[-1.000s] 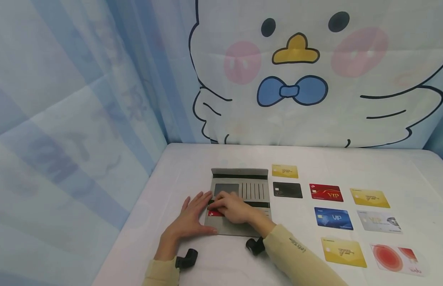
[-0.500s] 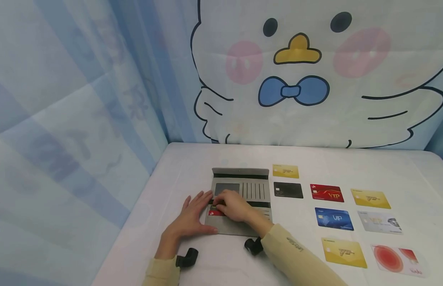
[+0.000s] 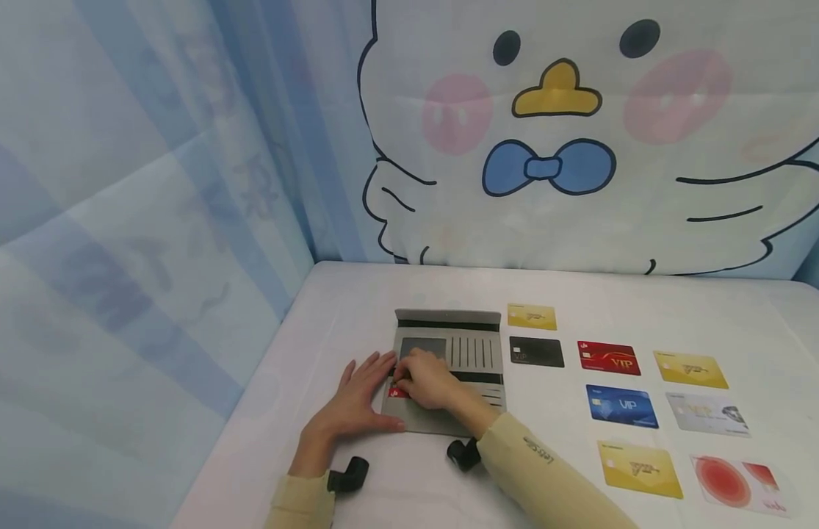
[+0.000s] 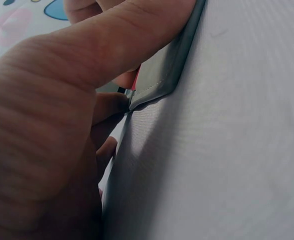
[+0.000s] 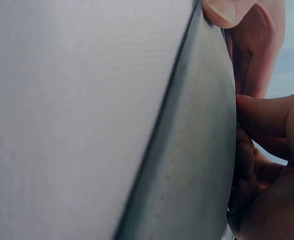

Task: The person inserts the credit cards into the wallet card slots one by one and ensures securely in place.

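Observation:
A grey card wallet (image 3: 482,336) lies unfolded on the table, its far flap raised. From its left card slots the upper strip of a red card (image 3: 397,393) shows. My left hand (image 3: 352,404) rests at the wallet's left side, fingers spread along that edge and thumb on the near edge. Over the slots, my right hand (image 3: 430,378) is curled, its thumb and fingertips pinching what looks like a card's edge just above the red strip; the hand hides most of it. The wallet's near edge (image 5: 197,130) shows close up in the right wrist view.
Right of the wallet lie a gold card (image 3: 531,317), a black card (image 3: 536,352), a red VIP card (image 3: 609,358), a blue card (image 3: 622,406), a silver card (image 3: 706,414) and a red-and-white card (image 3: 740,483). Two more gold cards lie among them. A printed curtain backs the table.
The right fingertips shift slightly at the slots while the red strip stays in place. The left hand keeps its place on the wallet. The whole view drifts slightly.

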Tool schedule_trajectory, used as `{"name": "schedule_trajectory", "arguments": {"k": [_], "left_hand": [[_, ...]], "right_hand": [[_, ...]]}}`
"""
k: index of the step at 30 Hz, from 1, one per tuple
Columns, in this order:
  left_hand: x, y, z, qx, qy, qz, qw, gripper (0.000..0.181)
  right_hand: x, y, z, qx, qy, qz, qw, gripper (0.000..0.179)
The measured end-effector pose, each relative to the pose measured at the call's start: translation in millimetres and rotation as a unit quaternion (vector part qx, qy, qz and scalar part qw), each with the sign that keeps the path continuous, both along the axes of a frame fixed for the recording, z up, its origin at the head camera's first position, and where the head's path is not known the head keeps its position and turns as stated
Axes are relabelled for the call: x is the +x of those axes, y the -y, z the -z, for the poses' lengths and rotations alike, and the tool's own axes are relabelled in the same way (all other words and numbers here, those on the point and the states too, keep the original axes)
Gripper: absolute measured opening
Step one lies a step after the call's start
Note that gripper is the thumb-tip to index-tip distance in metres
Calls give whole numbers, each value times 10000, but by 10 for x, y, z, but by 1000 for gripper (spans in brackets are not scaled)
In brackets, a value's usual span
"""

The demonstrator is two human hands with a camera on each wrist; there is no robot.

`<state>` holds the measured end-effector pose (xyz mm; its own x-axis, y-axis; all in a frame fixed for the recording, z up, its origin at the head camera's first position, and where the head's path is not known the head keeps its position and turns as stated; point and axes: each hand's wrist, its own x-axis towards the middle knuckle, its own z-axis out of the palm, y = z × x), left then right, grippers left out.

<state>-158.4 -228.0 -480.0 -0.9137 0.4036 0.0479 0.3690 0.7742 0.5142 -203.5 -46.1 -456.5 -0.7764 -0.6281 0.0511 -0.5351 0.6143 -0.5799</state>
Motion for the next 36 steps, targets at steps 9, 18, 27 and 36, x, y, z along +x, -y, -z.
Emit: {"name": "schedule_trajectory", "arguments": {"k": [9, 18, 27, 36], "left_hand": [[-3, -31, -10, 6, -13, 9, 10000, 103], [6, -15, -34, -135, 67, -152, 9998, 103], [-4, -21, -41, -154, 94, -115, 9998, 103], [2, -23, -34, -112, 183, -130, 9997, 103]], "right_hand": [[-112, -310, -121, -561, 433, -120, 9974, 11], [-136, -501, -146, -166, 599, -426, 9972, 6], [-60, -528, -145, 101, 376, -180, 9991, 9], [-48, -532, -99, -27, 348, -192, 9992, 7]]}}
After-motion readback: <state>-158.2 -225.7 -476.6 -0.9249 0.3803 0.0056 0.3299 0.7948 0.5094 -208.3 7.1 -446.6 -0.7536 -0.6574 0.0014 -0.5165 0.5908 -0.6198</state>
